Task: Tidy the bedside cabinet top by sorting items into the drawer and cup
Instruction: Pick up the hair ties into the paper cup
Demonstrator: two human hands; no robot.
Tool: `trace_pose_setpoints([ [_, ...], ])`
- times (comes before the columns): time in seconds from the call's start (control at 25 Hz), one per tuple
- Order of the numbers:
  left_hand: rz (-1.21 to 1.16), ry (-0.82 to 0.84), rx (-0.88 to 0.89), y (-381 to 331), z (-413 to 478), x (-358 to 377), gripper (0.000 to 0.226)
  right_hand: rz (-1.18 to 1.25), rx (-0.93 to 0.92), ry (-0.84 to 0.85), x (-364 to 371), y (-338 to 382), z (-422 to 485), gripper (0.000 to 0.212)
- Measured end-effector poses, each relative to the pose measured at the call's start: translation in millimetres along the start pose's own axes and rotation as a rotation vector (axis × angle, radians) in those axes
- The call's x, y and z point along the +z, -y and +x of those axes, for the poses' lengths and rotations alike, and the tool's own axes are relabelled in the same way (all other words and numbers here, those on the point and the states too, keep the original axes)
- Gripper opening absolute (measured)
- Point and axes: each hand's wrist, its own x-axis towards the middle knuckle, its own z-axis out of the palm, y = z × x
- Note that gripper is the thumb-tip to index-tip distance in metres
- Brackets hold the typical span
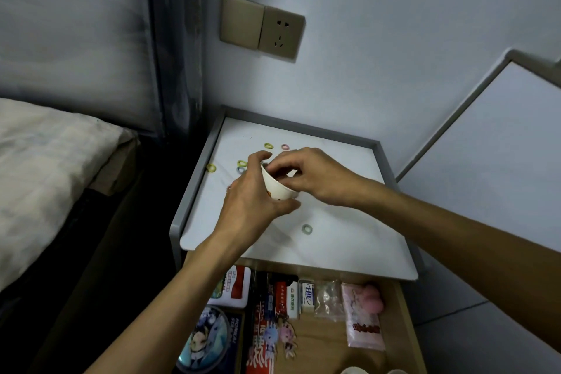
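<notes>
Our left hand (252, 200) fingers grip the small white paper cup (277, 188). Our right hand (306, 174) fingers bunch at its rim, can't tell around what.

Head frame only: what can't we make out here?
- Inside of the cup: head view, right hand covers the mouth; contents unseen.
- Right fingers: whether they pinch a band is hidden by their own curl.
- Blue band: head view, partly behind the left hand.
- Drawer: front cut off by the bottom edge; left forearm hides some items.
</notes>
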Motion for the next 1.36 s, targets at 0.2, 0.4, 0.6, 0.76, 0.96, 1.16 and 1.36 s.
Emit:
trace_pose_setpoints([
  [0.2, 0.021, -0.046, -0.009, 0.3, -1.4, -9.8, 0.093, 0.149, 0.125, -0.233, -15.9, -36.4, -16.7, 0.018],
  [0.4, 0.013, -0.104, -0.008, 2.9, 0.3, -27.6, 0.095, -0.148, 0.259, 0.090, 31.0, -105.2, -46.5, 0.077],
  [0.6, 0.030, -0.094, -0.008, 4.3, -1.5, -35.2, 0.097, -0.048, 0.240, -0.044, 39.1, -121.4, -9.7, 0.081],
  [0.76, 0.038, -0.101, -0.012, 4.5, 0.6, -36.2, 0.097, -0.068, 0.221, -0.096, 42.4, -115.7, 22.6, 0.046],
  [0.96, 0.037, -0.106, -0.021, 5.6, 2.1, -37.2, 0.095, -0.082, 0.252, -0.149, 51.1, -109.0, 28.3, 0.010],
  [1.16, 0.051, -0.098, -0.013, 4.2, -0.8, -37.8, 0.096, -0.025, 0.343, -0.184, 44.1, -91.7, 13.0, 0.007],
  [1.36, 0.037, -0.083, -0.015, 1.6, -2.6, -39.3, 0.097, 0.355, 0.106, -0.265, 5.4, -22.1, 18.4, 0.009],
])
